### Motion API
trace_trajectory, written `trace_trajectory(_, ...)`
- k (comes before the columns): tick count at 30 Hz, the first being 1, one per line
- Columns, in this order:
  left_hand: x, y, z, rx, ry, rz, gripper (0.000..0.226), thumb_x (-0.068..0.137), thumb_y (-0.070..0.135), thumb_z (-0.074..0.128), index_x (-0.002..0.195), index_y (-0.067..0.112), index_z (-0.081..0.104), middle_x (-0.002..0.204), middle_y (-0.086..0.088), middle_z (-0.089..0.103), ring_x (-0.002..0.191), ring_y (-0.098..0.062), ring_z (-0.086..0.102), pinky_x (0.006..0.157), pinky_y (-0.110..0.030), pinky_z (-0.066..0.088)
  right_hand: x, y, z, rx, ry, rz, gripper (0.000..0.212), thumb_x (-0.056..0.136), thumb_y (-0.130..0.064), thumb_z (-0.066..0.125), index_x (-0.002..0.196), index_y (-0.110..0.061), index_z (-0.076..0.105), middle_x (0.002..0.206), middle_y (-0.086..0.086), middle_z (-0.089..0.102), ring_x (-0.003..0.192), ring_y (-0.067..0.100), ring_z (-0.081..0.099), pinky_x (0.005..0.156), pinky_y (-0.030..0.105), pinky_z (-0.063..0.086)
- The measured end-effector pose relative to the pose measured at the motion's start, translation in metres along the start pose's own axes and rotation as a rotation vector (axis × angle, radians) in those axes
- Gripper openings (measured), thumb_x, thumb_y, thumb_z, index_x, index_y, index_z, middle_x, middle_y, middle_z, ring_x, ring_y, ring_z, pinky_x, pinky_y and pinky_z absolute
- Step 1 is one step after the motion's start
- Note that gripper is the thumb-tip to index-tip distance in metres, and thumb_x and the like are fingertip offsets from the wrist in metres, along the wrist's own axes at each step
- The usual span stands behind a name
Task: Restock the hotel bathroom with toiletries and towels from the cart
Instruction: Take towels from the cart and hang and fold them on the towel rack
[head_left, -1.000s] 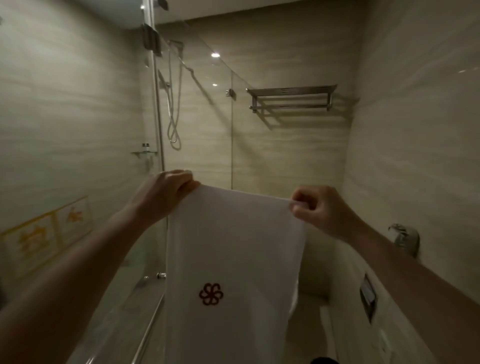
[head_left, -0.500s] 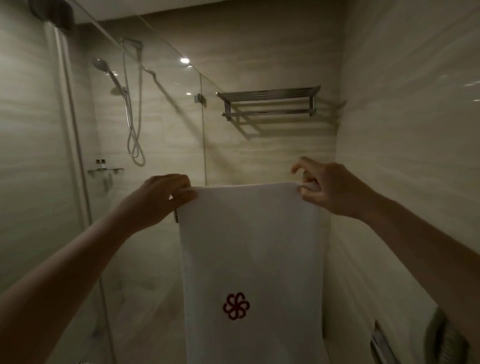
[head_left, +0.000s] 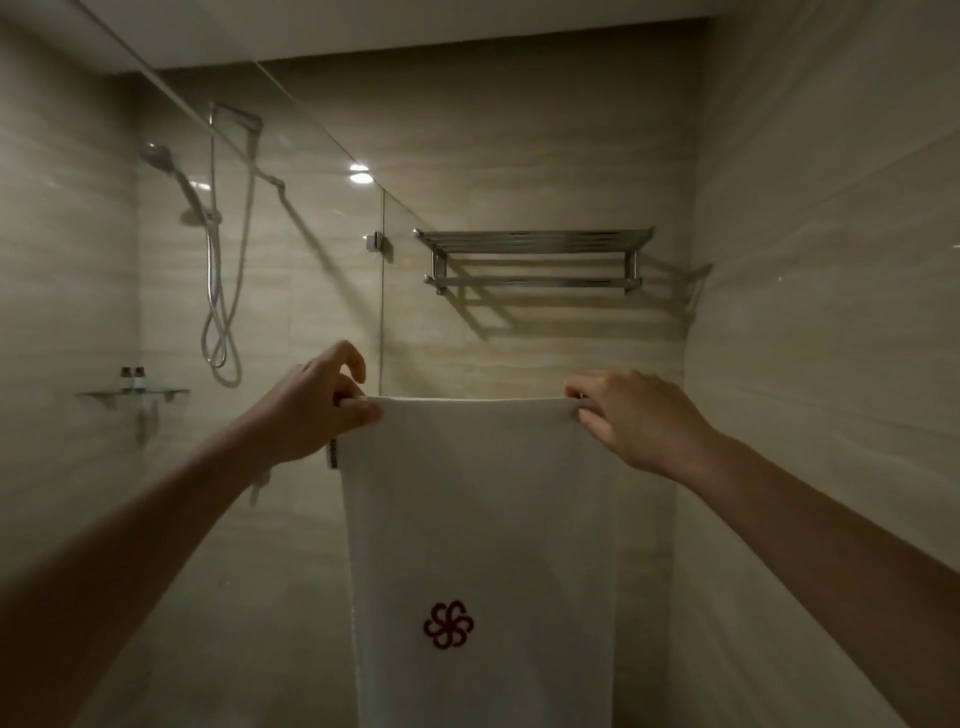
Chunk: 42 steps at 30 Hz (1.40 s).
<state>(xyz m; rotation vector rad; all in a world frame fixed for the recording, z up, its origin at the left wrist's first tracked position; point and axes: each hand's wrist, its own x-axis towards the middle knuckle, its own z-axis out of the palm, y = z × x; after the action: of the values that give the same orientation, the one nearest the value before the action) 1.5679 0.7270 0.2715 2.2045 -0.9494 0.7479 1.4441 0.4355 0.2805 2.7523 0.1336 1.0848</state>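
Observation:
A white towel (head_left: 478, 519) with a dark red flower emblem hangs straight down in front of me, stretched flat along its top edge. My left hand (head_left: 311, 410) pinches the top left corner and my right hand (head_left: 631, 421) pinches the top right corner. Above and behind the towel, a chrome towel rack (head_left: 535, 257) with a slatted shelf and a lower bar is fixed to the back wall; nothing lies on it. The towel's top edge is well below the rack.
A glass shower screen (head_left: 291, 249) stands at the left, its edge and clamp (head_left: 375, 241) just left of the rack. Behind it hang a shower head and hose (head_left: 218, 291), with small bottles on a glass shelf (head_left: 134, 392). A tiled wall closes the right side.
The view has tilted up and moved closer to the back wall. Both hands have carried the towel forward, and its top edge is now pulled level and taut.

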Motion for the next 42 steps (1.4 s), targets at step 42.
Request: trace_trajectory(42, 0.490, -0.163, 0.201, -0.650, 0.491, 0.006, 0.019, 0.094, 0.012, 0.049, 0.112, 0.011, 0.043, 0.106, -0.014, 0.064, 0.083, -0.023, 0.068, 0.057, -0.032, 0.057, 0.464, 0.230, 0.289, 1.045, 0.627, 0.312, 0.006, 0.100, -0.028, 0.032, 0.097, -0.024, 0.035, 0.108, 0.019, 0.060, 0.093, 0.036, 0.064, 0.071, 0.056, 0.056)
